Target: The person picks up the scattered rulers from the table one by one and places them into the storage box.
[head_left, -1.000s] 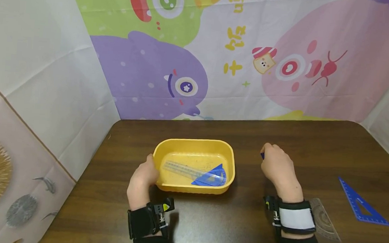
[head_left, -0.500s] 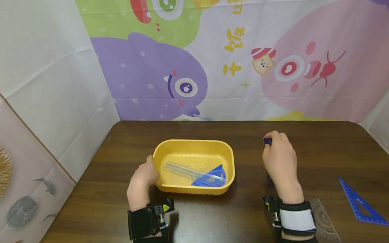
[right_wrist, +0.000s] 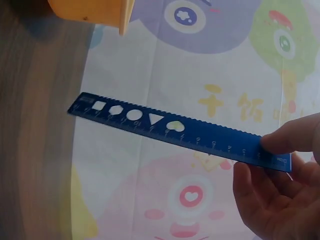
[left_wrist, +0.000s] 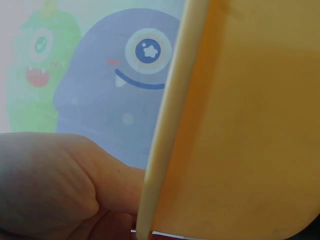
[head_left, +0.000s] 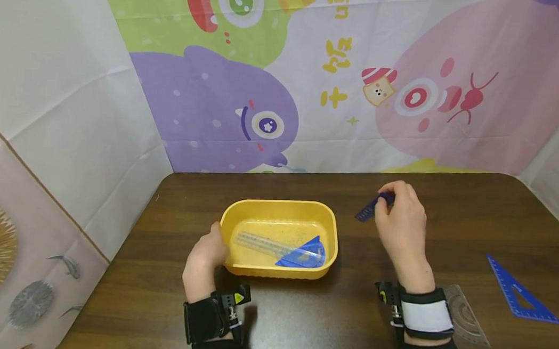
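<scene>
My right hand (head_left: 401, 224) pinches one end of a dark blue ruler (head_left: 369, 211) between thumb and fingers, to the right of the container. The right wrist view shows the ruler (right_wrist: 150, 122) with cut-out shapes and a wavy edge, its free end pointing toward the container. My left hand (head_left: 205, 255) grips the left side of the yellow plastic container (head_left: 273, 271). Close up, the left thumb (left_wrist: 115, 182) lies against the container's outer wall, while the other fingers are mostly hidden. Inside the container lie a clear ruler (head_left: 261, 243) and blue drawing pieces (head_left: 310, 251), partly overlapping.
A blue set square (head_left: 508, 287) lies on the brown table (head_left: 318, 326) at the right. Next to my right wrist is a clear protractor (head_left: 468, 317), partly covered by the forearm. A cartoon-printed cloth (head_left: 349, 136) hangs behind the table's back edge.
My right hand has moved slightly toward the back of the table. The blue ruler, mostly hidden before, has turned so its free end points left. The left hand and container stay put.
</scene>
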Tool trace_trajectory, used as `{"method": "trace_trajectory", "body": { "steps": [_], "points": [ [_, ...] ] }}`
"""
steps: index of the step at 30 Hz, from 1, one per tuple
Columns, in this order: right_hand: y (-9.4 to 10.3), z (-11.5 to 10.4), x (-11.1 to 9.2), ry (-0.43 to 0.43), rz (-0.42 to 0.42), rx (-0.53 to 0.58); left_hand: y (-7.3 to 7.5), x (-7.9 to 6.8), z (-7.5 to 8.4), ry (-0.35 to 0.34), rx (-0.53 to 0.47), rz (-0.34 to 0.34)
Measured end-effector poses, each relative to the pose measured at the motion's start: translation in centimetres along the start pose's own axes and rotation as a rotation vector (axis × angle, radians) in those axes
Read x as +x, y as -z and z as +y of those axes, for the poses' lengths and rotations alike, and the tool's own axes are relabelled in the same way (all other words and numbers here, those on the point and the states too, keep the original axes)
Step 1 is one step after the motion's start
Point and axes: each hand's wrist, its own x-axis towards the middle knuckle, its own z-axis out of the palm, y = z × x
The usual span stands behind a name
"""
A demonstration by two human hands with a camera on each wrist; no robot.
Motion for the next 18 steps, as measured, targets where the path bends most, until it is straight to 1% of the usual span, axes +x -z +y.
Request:
{"method": "trace_trajectory", "body": {
  "steps": [7,15,18],
  "points": [
    [-0.15,0.01,0.19,0.006,0.103,0.063,-0.05,0.04,0.02,0.000,-0.012,-0.002],
    [-0.32,-0.27,0.16,0.053,0.155,0.123,-0.04,0.11,-0.05,0.009,-0.016,-0.009],
    [-0.28,-0.48,0.18,0.072,0.161,0.151,-0.04,0.17,-0.10,0.006,-0.014,-0.006]
  ]
}}
